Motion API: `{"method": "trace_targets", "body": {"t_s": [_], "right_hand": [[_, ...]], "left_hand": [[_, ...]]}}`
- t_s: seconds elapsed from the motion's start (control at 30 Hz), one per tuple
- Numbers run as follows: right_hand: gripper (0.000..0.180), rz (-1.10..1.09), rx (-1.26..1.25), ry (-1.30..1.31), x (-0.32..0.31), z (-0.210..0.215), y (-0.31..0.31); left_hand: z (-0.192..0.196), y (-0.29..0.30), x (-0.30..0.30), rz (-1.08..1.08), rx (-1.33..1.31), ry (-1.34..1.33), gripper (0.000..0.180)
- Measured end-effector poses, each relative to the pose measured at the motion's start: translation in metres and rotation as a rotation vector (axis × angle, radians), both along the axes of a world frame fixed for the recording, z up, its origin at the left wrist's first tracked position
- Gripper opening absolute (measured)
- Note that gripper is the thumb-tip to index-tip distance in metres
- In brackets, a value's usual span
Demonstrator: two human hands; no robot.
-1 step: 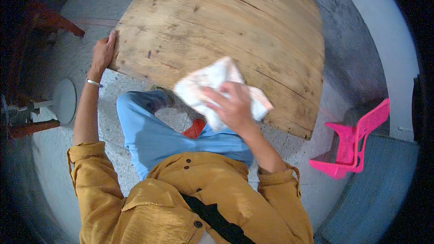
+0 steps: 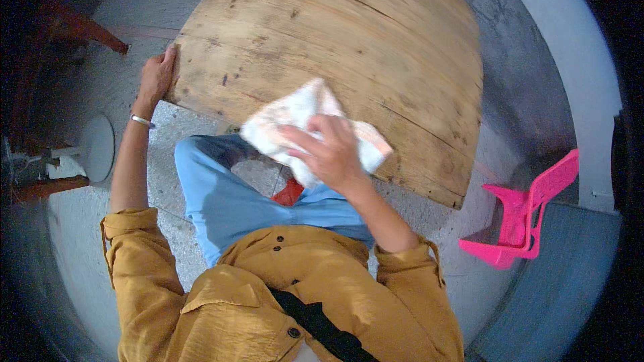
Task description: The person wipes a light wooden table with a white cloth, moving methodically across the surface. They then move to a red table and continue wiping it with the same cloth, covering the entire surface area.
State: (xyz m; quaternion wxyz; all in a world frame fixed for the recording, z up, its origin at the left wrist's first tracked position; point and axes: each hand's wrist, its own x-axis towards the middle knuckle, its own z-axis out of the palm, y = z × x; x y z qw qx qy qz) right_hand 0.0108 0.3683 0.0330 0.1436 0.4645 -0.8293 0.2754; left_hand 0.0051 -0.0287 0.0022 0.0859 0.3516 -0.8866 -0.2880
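Speckled grey floor (image 2: 162, 154) spreads around the wooden table (image 2: 282, 33), a round grey disc (image 2: 97, 149) standing left of it and the left hand (image 2: 157, 77) gripping its left edge. Well apart, the right hand (image 2: 329, 151) lies on a white cloth (image 2: 288, 110) across the table's near edge, the cloth's long axis roughly along that edge, one corner pointing to the table's far side; whether that hand pinches it, I cannot tell. Right of the table stands a pink plastic seat (image 2: 513, 211).

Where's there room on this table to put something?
The biggest bare patch on the table is beyond the cloth. A smaller one lies between the cloth and the right edge. It's crowded midway along the near edge, under the right hand, and at the left edge, by the left hand.
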Motion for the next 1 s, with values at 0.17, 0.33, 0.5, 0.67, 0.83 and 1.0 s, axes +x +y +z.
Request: {"method": "trace_targets", "body": {"t_s": [0.17,0.33,0.5,0.67,0.83,1.0], "right_hand": [[0.048,0.149,0.028,0.03,-0.003,-0.008,-0.062],[0.045,-0.019,0.158,0.056,0.013,0.002,0.076],[0.061,-0.227,0.28,0.144,0.029,-0.025,0.239],[0.067,-0.255,0.3,0.169,0.029,-0.03,0.214],[0.076,-0.111,0.309,0.137,0.023,-0.006,0.053],[0.077,0.09,0.197,0.176,0.009,-0.014,-0.104]], "left_hand": [[-0.007,-0.014,0.002,-0.056,0.034,-0.032,0.07],[-0.011,-0.013,0.005,-0.076,0.05,0.008,0.068],[-0.004,-0.004,0.01,-0.073,-0.002,0.008,0.066],[-0.013,-0.008,0.007,-0.086,-0.035,0.029,0.067],[-0.011,-0.009,0.007,-0.116,0.046,0.077,0.072],[-0.021,-0.015,0.022,-0.099,0.461,0.236,0.084]]}}
